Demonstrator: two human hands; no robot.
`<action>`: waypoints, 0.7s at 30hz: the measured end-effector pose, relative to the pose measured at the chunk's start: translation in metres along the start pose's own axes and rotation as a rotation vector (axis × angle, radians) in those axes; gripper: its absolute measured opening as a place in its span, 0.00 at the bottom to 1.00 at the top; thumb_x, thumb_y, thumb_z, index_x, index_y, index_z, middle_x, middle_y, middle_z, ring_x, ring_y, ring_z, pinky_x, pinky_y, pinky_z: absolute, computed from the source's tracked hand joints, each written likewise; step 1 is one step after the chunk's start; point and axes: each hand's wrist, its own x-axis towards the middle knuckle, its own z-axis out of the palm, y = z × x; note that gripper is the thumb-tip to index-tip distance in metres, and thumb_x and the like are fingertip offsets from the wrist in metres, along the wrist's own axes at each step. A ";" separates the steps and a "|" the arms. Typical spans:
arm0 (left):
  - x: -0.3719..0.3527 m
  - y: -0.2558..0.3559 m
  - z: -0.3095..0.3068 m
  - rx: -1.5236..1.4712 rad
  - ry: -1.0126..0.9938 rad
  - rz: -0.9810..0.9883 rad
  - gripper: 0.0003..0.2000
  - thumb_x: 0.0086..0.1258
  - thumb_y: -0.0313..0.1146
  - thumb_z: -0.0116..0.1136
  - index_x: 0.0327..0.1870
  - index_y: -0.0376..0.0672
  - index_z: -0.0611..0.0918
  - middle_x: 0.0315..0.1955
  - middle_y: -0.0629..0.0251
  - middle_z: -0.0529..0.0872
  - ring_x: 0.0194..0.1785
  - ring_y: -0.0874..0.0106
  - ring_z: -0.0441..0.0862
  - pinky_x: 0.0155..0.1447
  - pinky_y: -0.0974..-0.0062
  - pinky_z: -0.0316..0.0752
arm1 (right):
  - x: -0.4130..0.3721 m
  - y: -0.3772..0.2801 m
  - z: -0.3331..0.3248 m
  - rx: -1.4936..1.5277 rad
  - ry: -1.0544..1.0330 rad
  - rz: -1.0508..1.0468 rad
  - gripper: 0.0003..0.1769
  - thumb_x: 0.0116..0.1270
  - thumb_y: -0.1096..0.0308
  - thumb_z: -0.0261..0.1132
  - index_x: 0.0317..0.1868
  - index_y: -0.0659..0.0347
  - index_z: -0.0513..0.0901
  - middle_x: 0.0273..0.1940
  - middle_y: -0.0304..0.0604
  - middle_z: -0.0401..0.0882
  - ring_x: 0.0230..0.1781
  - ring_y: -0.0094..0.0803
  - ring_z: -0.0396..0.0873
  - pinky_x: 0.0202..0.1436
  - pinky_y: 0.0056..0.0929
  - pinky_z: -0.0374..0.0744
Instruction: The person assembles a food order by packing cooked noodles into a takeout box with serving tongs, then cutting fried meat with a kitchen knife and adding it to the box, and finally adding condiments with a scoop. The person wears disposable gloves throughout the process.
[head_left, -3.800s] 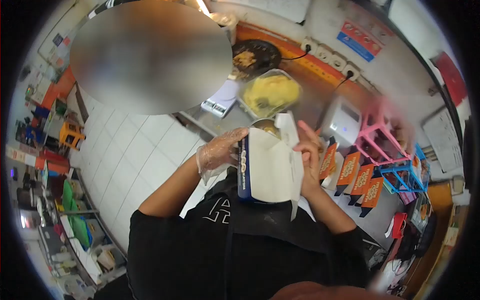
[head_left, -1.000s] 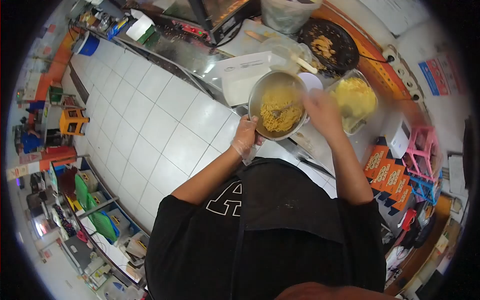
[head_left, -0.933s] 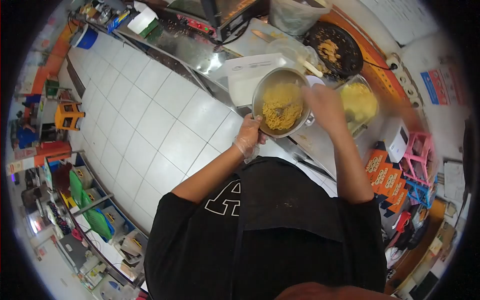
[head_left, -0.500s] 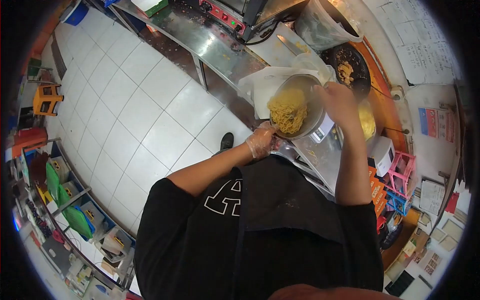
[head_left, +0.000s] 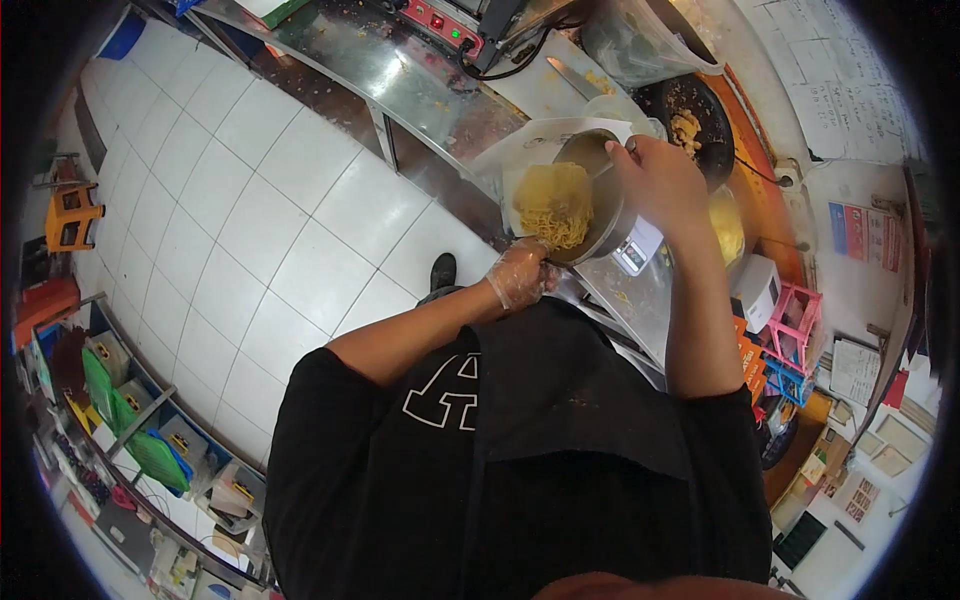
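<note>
A round metal bowl (head_left: 607,222) of yellow noodles (head_left: 553,205) is tilted towards the left. My left hand (head_left: 522,273), in a clear plastic glove, is closed on the bowl's near left edge. My right hand (head_left: 662,188), bare, is closed above the bowl's right side on a thin utensil whose handle slants towards the noodles; its working end is hidden. The noodles are gathered at the bowl's left side, in front of white paper (head_left: 508,158). A white digital scale (head_left: 637,247) stands just right of the bowl.
Beyond the bowl, a knife (head_left: 570,76) lies on a white board. Near it are a clear plastic tub (head_left: 630,50) and a black pan (head_left: 715,120) with food scraps. A red-panelled appliance (head_left: 440,25) stands on the steel counter (head_left: 400,85). A pink rack (head_left: 797,318) is at right.
The bowl has tipped further left, and the noodles have slid towards that edge. My right hand has moved slightly left and up with it. The whole view has shifted a little.
</note>
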 end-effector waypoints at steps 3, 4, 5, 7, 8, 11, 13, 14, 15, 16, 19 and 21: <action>0.005 -0.005 -0.006 0.103 -0.014 0.011 0.08 0.73 0.30 0.50 0.48 0.37 0.76 0.34 0.58 0.79 0.27 0.68 0.73 0.32 0.69 0.72 | 0.001 -0.003 0.000 0.014 0.010 -0.018 0.24 0.73 0.49 0.57 0.33 0.62 0.86 0.30 0.56 0.83 0.35 0.55 0.83 0.40 0.49 0.79; 0.009 -0.003 -0.011 0.183 -0.044 0.005 0.08 0.72 0.28 0.51 0.46 0.36 0.77 0.34 0.57 0.80 0.28 0.67 0.75 0.32 0.68 0.73 | 0.001 -0.004 0.000 0.027 0.012 -0.028 0.24 0.73 0.49 0.57 0.33 0.62 0.86 0.29 0.55 0.83 0.35 0.54 0.84 0.40 0.49 0.79; 0.011 -0.003 -0.016 0.264 -0.073 0.000 0.07 0.71 0.27 0.52 0.45 0.34 0.78 0.33 0.57 0.80 0.29 0.66 0.77 0.32 0.67 0.74 | 0.000 -0.006 -0.002 0.015 0.029 -0.037 0.24 0.73 0.49 0.56 0.34 0.61 0.86 0.29 0.55 0.83 0.35 0.54 0.84 0.39 0.48 0.79; 0.001 -0.001 -0.019 1.025 -0.102 0.497 0.08 0.66 0.23 0.56 0.44 0.32 0.80 0.32 0.54 0.81 0.32 0.64 0.80 0.34 0.64 0.77 | -0.002 -0.009 -0.006 -0.011 0.063 -0.054 0.23 0.74 0.48 0.56 0.35 0.59 0.86 0.28 0.54 0.83 0.34 0.52 0.84 0.38 0.47 0.79; -0.005 0.004 -0.015 1.403 -0.113 0.752 0.08 0.64 0.21 0.58 0.43 0.31 0.80 0.32 0.53 0.81 0.33 0.62 0.82 0.35 0.63 0.78 | -0.001 -0.008 -0.006 -0.006 0.099 -0.067 0.23 0.74 0.48 0.56 0.37 0.59 0.86 0.29 0.53 0.83 0.35 0.51 0.84 0.39 0.46 0.79; -0.006 0.012 -0.003 1.283 -0.095 0.421 0.14 0.56 0.17 0.63 0.45 0.29 0.81 0.33 0.50 0.82 0.36 0.58 0.85 0.37 0.60 0.80 | 0.000 -0.006 -0.005 0.035 0.192 -0.122 0.21 0.75 0.49 0.56 0.41 0.58 0.85 0.32 0.53 0.83 0.37 0.50 0.84 0.40 0.44 0.79; -0.016 0.019 0.006 1.183 -0.101 0.482 0.15 0.54 0.18 0.65 0.44 0.29 0.81 0.33 0.49 0.82 0.35 0.56 0.84 0.37 0.61 0.79 | 0.000 -0.007 -0.006 0.100 0.237 -0.176 0.20 0.75 0.51 0.56 0.44 0.59 0.84 0.34 0.53 0.83 0.39 0.50 0.84 0.42 0.44 0.79; -0.018 0.019 0.005 1.152 -0.116 0.530 0.15 0.54 0.18 0.65 0.44 0.29 0.81 0.33 0.49 0.82 0.35 0.56 0.84 0.37 0.61 0.79 | 0.000 -0.008 -0.008 0.130 0.215 -0.175 0.19 0.76 0.52 0.56 0.44 0.59 0.84 0.35 0.54 0.83 0.39 0.50 0.83 0.42 0.44 0.78; -0.019 0.019 0.005 1.121 -0.133 0.577 0.15 0.53 0.19 0.65 0.44 0.30 0.81 0.33 0.49 0.82 0.35 0.55 0.84 0.37 0.61 0.79 | 0.000 -0.010 -0.011 0.159 0.191 -0.175 0.18 0.76 0.53 0.56 0.44 0.59 0.83 0.37 0.54 0.83 0.40 0.51 0.83 0.43 0.44 0.78; -0.015 0.016 0.001 1.110 -0.163 0.643 0.15 0.53 0.19 0.65 0.44 0.30 0.81 0.33 0.49 0.82 0.35 0.55 0.84 0.37 0.61 0.79 | 0.000 -0.011 -0.014 0.189 0.169 -0.174 0.18 0.76 0.54 0.56 0.43 0.60 0.83 0.38 0.55 0.83 0.41 0.52 0.83 0.44 0.45 0.78; -0.007 0.012 -0.008 1.322 -0.174 0.763 0.16 0.52 0.21 0.67 0.43 0.30 0.81 0.33 0.48 0.81 0.35 0.54 0.84 0.38 0.60 0.79 | 0.000 -0.015 -0.024 0.221 0.127 -0.237 0.16 0.75 0.57 0.56 0.43 0.62 0.82 0.37 0.56 0.83 0.40 0.55 0.82 0.45 0.46 0.78; -0.007 0.012 -0.006 1.327 -0.153 0.639 0.15 0.53 0.22 0.67 0.42 0.30 0.81 0.33 0.47 0.80 0.36 0.54 0.84 0.39 0.59 0.78 | 0.006 -0.013 -0.029 0.203 0.091 -0.358 0.16 0.74 0.58 0.57 0.42 0.63 0.82 0.36 0.56 0.83 0.40 0.55 0.82 0.45 0.47 0.77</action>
